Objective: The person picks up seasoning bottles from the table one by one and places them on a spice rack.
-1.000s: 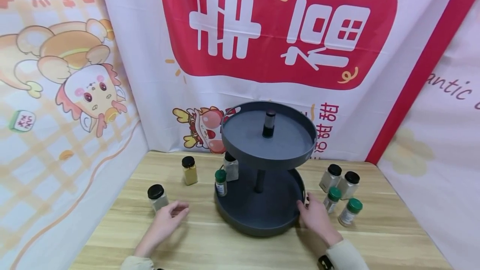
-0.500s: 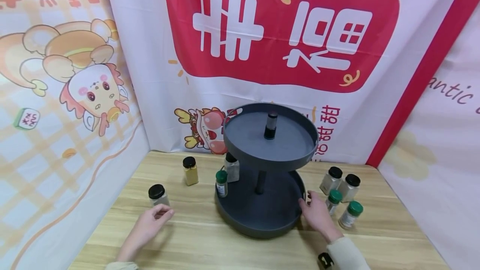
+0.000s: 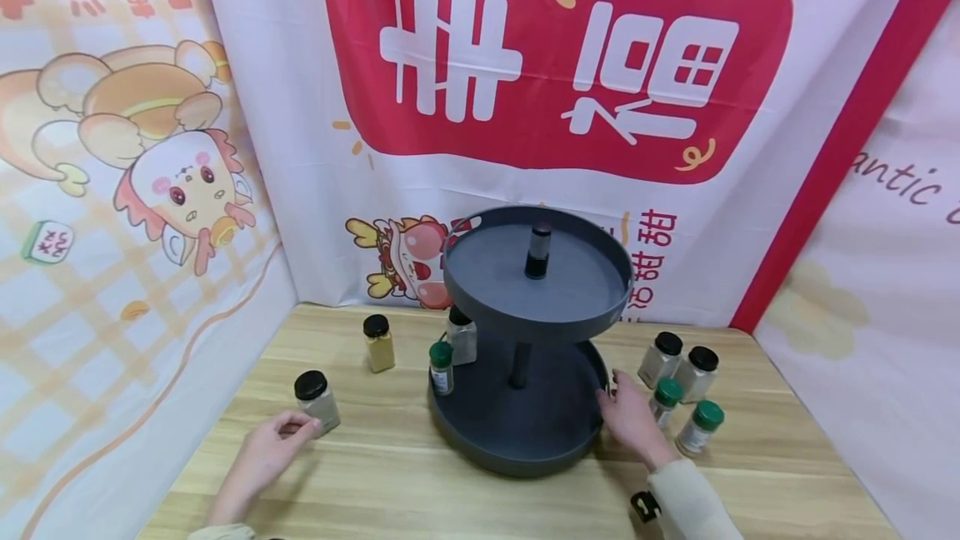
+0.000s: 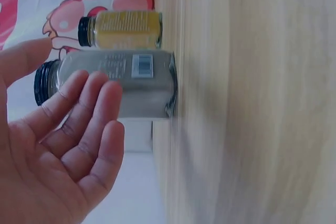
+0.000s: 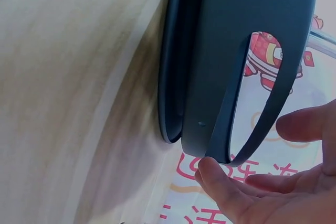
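My left hand (image 3: 264,450), fingers loosely bent, is beside a black-lidded jar of greyish powder (image 3: 318,403). In the left wrist view its palm shows bare and the fingers overlap the jar (image 4: 142,85); contact cannot be told. My right hand (image 3: 630,415) is at the right side of the two-tier dark grey turntable (image 3: 517,461). The right wrist view shows its fingertips at the end of the cut-out handle (image 5: 265,121), thumb close to the rim, not wrapped round it. A green-capped jar (image 3: 441,369) and a black-lidded jar (image 3: 462,338) stand on the lower tier.
A yellow spice jar (image 3: 379,344) stands at the back left of the wooden table (image 3: 390,490). To the right of my right hand are two black-lidded jars (image 3: 697,372) and two green-capped jars (image 3: 699,426). Printed cloths (image 3: 555,57) hang behind and at both sides.
My left hand has moved left and toward the table's front, now beside the greyish jar's near side, which shows more fully. My right hand has stayed by the turntable.
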A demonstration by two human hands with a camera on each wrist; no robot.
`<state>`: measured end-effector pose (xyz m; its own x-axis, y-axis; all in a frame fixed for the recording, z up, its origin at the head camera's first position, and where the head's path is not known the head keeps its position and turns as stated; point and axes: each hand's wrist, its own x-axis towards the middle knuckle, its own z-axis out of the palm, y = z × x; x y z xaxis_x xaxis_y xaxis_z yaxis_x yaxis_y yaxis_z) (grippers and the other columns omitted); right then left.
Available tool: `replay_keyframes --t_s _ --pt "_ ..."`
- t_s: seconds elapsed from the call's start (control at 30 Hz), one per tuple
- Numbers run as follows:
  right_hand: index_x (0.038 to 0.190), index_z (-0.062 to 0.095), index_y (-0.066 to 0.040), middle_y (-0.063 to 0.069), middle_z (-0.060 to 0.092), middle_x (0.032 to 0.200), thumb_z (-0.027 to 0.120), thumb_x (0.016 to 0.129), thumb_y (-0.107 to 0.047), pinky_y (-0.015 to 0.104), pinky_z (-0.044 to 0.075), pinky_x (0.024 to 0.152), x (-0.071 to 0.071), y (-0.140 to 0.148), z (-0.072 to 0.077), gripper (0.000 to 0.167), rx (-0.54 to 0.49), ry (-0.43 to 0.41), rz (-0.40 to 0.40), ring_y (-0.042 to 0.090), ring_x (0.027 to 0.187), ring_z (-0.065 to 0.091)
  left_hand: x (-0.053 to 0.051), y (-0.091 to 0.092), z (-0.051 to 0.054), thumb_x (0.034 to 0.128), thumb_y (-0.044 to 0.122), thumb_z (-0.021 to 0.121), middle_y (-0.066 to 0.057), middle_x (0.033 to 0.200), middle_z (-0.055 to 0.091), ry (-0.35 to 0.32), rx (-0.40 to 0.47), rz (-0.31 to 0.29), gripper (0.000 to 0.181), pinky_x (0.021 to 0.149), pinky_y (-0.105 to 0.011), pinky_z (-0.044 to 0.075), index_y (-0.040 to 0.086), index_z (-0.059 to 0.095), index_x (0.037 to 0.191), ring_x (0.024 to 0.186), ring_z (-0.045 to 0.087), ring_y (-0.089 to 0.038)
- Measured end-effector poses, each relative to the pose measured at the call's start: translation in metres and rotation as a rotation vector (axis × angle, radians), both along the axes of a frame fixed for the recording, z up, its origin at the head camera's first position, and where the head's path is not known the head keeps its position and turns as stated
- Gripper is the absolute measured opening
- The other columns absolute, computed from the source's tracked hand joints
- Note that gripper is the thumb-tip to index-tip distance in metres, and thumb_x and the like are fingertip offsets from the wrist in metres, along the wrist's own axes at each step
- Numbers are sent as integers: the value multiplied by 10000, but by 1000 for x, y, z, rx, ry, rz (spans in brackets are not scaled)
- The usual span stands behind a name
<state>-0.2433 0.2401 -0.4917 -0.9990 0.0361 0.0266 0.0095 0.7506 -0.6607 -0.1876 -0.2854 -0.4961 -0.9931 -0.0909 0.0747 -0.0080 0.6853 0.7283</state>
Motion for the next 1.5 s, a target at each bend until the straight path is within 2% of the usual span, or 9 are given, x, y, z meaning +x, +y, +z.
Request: replay_keyframes --t_s 0.17,0.33,0.47,0.6,0.77,0.87,0.97,1.3,1.5 --pt "1430 217 125 355 310 1408 441 984 -189 553 380 963 -3 0 0 590 3 -8 15 462 1210 433 1 -6 2 894 357 643 -96 904 682 -28 -18 26 364 694 -323 495 2 665 972 806 629 -197" --pt "1413 243 145 365 326 1393 451 975 -157 562 348 988 -8 0 -3 571 42 39 30 475 1239 389 -1 -9 4 893 408 630 -83 885 668 -66 -34 51 458 669 -333 486 -32 642 1022 791 611 -200" --pt "1397 271 157 372 343 1377 458 967 -128 564 335 997 -12 1 -6 549 66 72 35 482 1242 379 -2 -11 4 898 490 584 -239 1032 632 -107 -46 58 652 766 -440 498 -94 545 1186 923 616 -345" --pt "1405 246 163 371 318 1393 438 965 -107 564 304 1019 -16 1 -7 551 70 69 42 483 1266 344 -7 -11 5 887 574 537 -370 1314 413 -160 -26 60 907 907 -572 408 -153 296 1373 1147 480 -482" --pt "1406 234 171 369 307 1399 439 951 -75 554 292 1032 -19 3 -11 556 60 87 48 477 1273 336 -16 -10 3 857 548 603 -398 1424 190 -199 115 54 1052 984 -588 326 -135 60 1445 1266 303 -524" --pt "1405 244 169 361 313 1400 435 950 -60 550 289 1035 -20 4 -13 543 54 99 56 471 1276 338 -21 -9 -1 851 471 658 -379 1453 140 -192 210 47 1057 1008 -576 303 -113 19 1458 1289 260 -522" --pt "1405 263 159 352 326 1400 431 952 -51 548 285 1039 -22 3 -14 527 45 111 62 465 1279 338 -26 -8 -3 857 403 679 -363 1461 150 -171 256 38 1019 1022 -564 295 -113 39 1458 1293 261 -514" --pt "1395 286 162 359 342 1385 427 938 -12 552 277 1040 -28 4 -23 509 24 173 81 474 1270 345 -31 -5 -9 882 261 679 -373 1401 288 -109 337 14 847 1024 -511 328 -137 165 1425 1276 340 -480" --pt "1409 257 156 344 312 1412 406 949 -8 544 258 1053 -29 6 -24 511 0 156 99 461 1290 323 -31 -2 -10 885 248 674 -356 1392 321 -99 342 15 779 1024 -533 318 -107 227 1414 1274 341 -483"
